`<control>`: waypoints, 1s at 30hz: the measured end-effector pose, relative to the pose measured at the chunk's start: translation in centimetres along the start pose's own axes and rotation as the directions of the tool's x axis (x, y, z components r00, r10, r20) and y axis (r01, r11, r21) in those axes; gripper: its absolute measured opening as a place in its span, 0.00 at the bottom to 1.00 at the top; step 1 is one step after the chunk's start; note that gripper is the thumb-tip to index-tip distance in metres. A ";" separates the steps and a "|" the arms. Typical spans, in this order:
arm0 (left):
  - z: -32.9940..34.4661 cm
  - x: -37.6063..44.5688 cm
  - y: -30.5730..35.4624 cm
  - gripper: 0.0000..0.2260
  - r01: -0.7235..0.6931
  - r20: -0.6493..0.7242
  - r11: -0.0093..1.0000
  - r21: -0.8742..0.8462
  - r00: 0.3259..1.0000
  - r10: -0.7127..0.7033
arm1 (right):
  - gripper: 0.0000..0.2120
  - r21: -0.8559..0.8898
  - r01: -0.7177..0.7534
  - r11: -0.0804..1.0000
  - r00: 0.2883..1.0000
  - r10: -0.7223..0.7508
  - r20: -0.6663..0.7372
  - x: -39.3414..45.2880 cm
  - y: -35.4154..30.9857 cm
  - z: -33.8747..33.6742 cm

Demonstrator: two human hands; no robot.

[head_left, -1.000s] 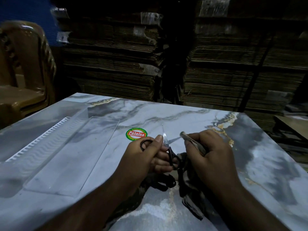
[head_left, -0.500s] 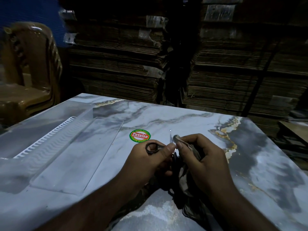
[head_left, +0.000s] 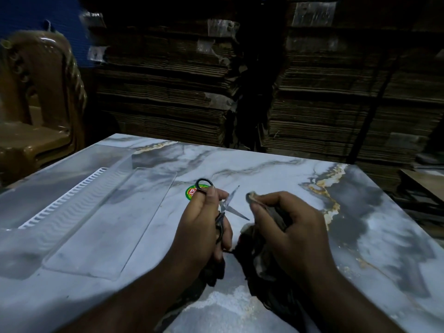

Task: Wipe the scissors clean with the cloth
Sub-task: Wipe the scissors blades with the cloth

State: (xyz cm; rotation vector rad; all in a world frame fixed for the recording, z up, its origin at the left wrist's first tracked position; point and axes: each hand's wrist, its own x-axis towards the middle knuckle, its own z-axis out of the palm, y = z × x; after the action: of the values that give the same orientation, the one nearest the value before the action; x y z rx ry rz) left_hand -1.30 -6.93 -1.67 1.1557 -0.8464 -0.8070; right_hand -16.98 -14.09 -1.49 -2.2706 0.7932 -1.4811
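Left hand (head_left: 204, 227) gripping open-bladed scissors (head_left: 224, 207), right hand (head_left: 288, 227) pinching bunched cloth (head_left: 254, 239) alongside

We see small scissors (head_left: 224, 207) with dark loop handles and thin bright blades spread open in a V, tips aimed away from us, held just right of the round green sticker (head_left: 191, 192). Cloth (head_left: 264, 239) is dark, mottled, bunched, one corner raised right of the blades, the rest trailing down toward us
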 end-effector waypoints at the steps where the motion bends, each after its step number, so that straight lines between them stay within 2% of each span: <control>1: 0.0 0.0 -0.1 0.17 -0.011 0.001 1.000 0.021 1.000 0.011 | 0.05 0.004 0.004 1.000 1.000 -0.004 -0.027 0.1 0.0 -0.2; 2: 0.1 0.0 -0.2 0.16 -0.022 0.007 0.999 0.041 1.000 0.022 | 0.05 0.005 0.024 1.000 0.999 -0.024 -0.026 0.2 0.0 -0.2; 6: 0.4 -0.2 -0.1 0.15 -0.052 0.077 0.996 0.070 0.996 0.046 | 0.03 0.005 0.131 0.991 0.984 -0.131 0.120 -0.3 -0.4 0.7; 11: 0.4 -0.1 -0.6 0.16 -0.046 0.085 0.992 0.121 0.996 0.036 | 0.01 -0.081 0.151 0.985 0.986 -0.145 0.076 0.1 0.3 0.6; 15: 0.6 -0.2 -0.8 0.15 -0.026 0.075 0.990 0.139 0.997 0.016 | 0.05 -0.086 0.254 0.963 0.953 -0.234 0.194 -0.7 -0.3 0.7; 20: 0.6 -0.2 -0.7 0.10 -0.002 0.067 0.979 0.206 0.998 -0.012 | 0.01 -0.155 0.194 0.969 0.976 -0.175 0.130 0.0 0.1 0.8; 22: 0.4 -0.2 -0.4 0.09 0.027 0.076 0.977 0.210 0.996 -0.044 | 0.06 -0.131 0.202 0.971 0.970 -0.179 0.164 -0.2 0.0 0.7; 27: 0.4 -0.1 -0.3 0.14 0.081 0.079 0.984 0.161 0.992 -0.095 | 0.08 -0.125 0.162 0.979 0.982 -0.147 0.121 -0.2 0.5 0.4; 30: 0.4 0.1 -0.7 0.13 0.060 0.077 0.985 0.161 0.994 -0.073 | 0.07 -0.131 0.192 0.973 0.972 -0.170 0.161 -0.5 0.3 0.7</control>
State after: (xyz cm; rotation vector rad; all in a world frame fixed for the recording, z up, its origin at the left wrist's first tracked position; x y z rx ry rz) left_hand -1.64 -7.33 -2.22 1.3034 -0.9580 -0.8587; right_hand -16.61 -14.07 -2.33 -2.5899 0.6863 -1.3459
